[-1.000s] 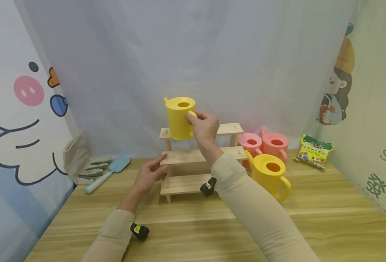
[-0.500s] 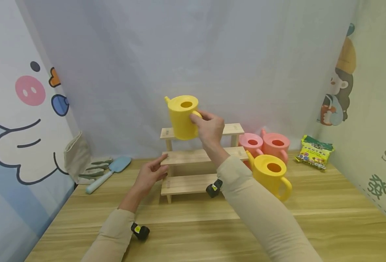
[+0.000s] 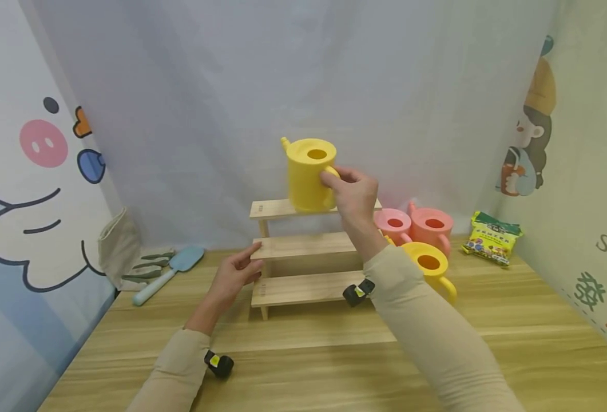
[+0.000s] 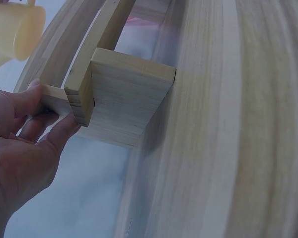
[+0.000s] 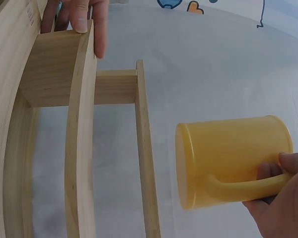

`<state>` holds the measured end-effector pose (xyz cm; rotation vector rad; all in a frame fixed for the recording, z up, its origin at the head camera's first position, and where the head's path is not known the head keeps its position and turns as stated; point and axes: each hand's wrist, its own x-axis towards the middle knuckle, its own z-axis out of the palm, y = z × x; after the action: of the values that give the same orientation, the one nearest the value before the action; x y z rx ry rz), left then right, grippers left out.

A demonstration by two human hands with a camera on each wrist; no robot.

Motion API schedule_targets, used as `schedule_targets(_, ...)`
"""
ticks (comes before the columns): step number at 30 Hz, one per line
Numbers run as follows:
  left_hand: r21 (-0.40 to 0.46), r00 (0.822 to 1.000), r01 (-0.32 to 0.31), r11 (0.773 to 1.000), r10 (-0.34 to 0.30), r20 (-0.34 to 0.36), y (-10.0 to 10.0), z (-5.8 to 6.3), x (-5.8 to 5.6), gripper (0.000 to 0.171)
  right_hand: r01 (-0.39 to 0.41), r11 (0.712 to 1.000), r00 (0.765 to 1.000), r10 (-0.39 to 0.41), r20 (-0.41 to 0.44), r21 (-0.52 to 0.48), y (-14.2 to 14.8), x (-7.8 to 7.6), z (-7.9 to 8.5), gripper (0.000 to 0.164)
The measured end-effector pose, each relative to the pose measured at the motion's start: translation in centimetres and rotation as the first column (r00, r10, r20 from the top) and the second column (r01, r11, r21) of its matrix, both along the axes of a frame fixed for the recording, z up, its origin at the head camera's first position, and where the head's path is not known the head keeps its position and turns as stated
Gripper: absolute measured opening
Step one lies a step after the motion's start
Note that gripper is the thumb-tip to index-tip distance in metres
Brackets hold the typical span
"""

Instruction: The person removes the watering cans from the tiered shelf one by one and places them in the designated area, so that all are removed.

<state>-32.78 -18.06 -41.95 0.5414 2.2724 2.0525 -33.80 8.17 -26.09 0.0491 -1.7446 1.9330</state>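
In the head view, my right hand point(image 3: 357, 200) grips the handle of a yellow watering can point(image 3: 305, 180), spout pointing left. The can hangs upright above the top board of a three-step wooden plant stand point(image 3: 303, 245); in the right wrist view a gap separates the can's base point(image 5: 181, 166) from that board point(image 5: 145, 148). My left hand point(image 3: 233, 277) holds the left end of the stand's middle step. Up close in the left wrist view, the thumb and fingers of the left hand point(image 4: 27, 148) pinch the end of the wood.
Another yellow watering can point(image 3: 427, 263), partly behind my right forearm, stands right of the stand. Two pink watering cans point(image 3: 393, 220) are behind it. A yellow-green packet point(image 3: 492, 239) lies at far right. On the left are a light blue trowel point(image 3: 171, 274), gloves point(image 3: 151, 268) and a cloth bag point(image 3: 120, 246).
My right hand has carried the yellow watering can to the right and slightly up along the top step. The left hand stays on the stand's left end.
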Motion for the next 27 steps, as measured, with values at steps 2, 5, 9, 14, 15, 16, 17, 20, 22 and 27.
schedule_targets(2, 0.0, 1.0, -0.004, 1.0, 0.004, 0.001, 0.1, 0.0, 0.0, 0.057, 0.012, 1.0, 1.0, -0.012, 0.015, -0.007, 0.7, 0.1, 0.2, 0.026)
schedule_targets(5, 0.002, 1.0, -0.007, 1.0, 0.007, 0.002, 0.1, 0.1, 0.1, 0.057, 0.026, 0.999, 0.999, -0.025, 0.034, -0.027, 1.7, 0.3, 0.3, 0.026)
schedule_targets(9, 0.004, 1.0, -0.009, 1.0, 0.009, 0.0, 0.1, 0.1, 0.1, 0.057, 0.051, 0.997, 0.998, -0.049, 0.041, -0.051, 3.2, 0.4, 0.3, 0.025)
schedule_targets(14, 0.001, 1.0, -0.007, 1.0, 0.007, -0.013, 0.1, 0.0, 0.0, 0.057, 0.075, 0.996, 0.996, -0.072, 0.052, -0.054, 5.2, 0.9, 0.1, 0.028)
schedule_targets(15, -0.002, 1.0, -0.006, 1.0, 0.006, -0.014, 0.0, 0.0, 0.0, 0.057, 0.077, 0.996, 0.995, -0.074, 0.06, -0.054, 5.6, 1.1, 0.0, 0.028)
schedule_targets(16, -0.007, 1.0, -0.004, 1.0, 0.004, -0.016, 0.0, -0.1, 0.0, 0.057, 0.081, 0.995, 0.995, -0.077, 0.067, -0.058, 6.1, 1.3, -0.1, 0.029)
schedule_targets(17, -0.006, 1.0, -0.003, 1.0, 0.003, -0.015, 0.0, -0.1, -0.1, 0.057, 0.089, 0.994, 0.993, -0.084, 0.08, -0.057, 6.5, 1.4, -0.2, 0.029)
schedule_targets(20, -0.01, 1.0, -0.004, 1.0, 0.004, -0.011, 0.0, -0.1, -0.1, 0.058, 0.11, 0.992, 0.99, -0.104, 0.099, -0.059, 8.0, 2.0, -0.5, 0.029)
schedule_targets(22, -0.007, 1.0, -0.007, 1.0, 0.007, -0.007, 0.1, 0.0, -0.1, 0.058, 0.12, 0.99, 0.989, -0.113, 0.094, -0.069, 8.9, 2.2, -0.7, 0.03)
schedule_targets(27, 0.0, 1.0, -0.017, 1.0, 0.017, 0.006, 0.2, 0.0, 0.0, 0.059, 0.172, 0.985, 0.981, -0.17, 0.093, -0.019, 11.4, 3.1, -1.2, 0.035)
